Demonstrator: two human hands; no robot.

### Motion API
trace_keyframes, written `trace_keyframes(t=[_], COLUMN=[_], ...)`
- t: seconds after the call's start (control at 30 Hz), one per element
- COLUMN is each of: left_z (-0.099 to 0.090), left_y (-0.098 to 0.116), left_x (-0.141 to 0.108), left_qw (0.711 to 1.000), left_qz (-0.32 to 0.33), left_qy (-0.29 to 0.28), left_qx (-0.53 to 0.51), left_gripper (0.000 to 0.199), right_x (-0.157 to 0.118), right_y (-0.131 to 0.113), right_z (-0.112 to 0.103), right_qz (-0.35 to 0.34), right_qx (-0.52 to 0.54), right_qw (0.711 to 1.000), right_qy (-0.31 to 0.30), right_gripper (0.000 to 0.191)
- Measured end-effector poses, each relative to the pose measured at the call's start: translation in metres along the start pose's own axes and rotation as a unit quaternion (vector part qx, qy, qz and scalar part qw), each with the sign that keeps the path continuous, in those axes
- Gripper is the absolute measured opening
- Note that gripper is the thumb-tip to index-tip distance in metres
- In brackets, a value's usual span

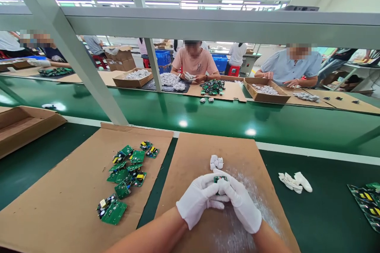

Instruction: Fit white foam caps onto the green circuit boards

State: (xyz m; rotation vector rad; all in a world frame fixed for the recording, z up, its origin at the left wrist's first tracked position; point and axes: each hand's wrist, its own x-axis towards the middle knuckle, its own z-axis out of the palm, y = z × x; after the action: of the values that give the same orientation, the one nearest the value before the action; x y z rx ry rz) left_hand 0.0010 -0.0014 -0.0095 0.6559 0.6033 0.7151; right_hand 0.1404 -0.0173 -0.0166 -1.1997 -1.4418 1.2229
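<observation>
A small green circuit board (220,179) is pinched between both gloved hands above a sheet of brown cardboard (190,154). My left hand (199,195), in a white glove, is closed on the board's left side. From the right, my right hand (242,201), gloved alike, grips it too. Fingers and some white material cover the lower part of the board, so I cannot tell its far side. Just beyond the fingertips lies a small cluster of white wrapped pieces (216,162). White smears mark the cardboard to the right.
Several loose circuit boards (130,168) lie on the left cardboard. A crumpled white glove (295,182) rests on the green bench to the right, near a board panel (366,203). An open carton (26,126) stands far left. Across the green belt (208,116), people work behind a metal frame (208,21).
</observation>
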Motion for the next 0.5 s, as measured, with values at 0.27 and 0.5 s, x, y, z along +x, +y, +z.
trace_keyframes(t=[0.27, 0.5], left_z=[0.000, -0.002], left_y=[0.001, -0.001], left_x=[0.000, 0.001], left_qw=[0.999, 0.994], left_qz=[0.009, 0.024], left_qy=[0.000, 0.058], left_qx=[0.041, 0.093], left_gripper=[0.036, 0.036], right_x=[-0.002, -0.001], right_y=[-0.005, -0.005], right_z=[0.007, 0.010], right_qz=[0.030, 0.028], right_qx=[0.091, 0.077], right_qw=[0.995, 0.997], right_qy=[-0.002, 0.004], right_gripper=[0.038, 0.038])
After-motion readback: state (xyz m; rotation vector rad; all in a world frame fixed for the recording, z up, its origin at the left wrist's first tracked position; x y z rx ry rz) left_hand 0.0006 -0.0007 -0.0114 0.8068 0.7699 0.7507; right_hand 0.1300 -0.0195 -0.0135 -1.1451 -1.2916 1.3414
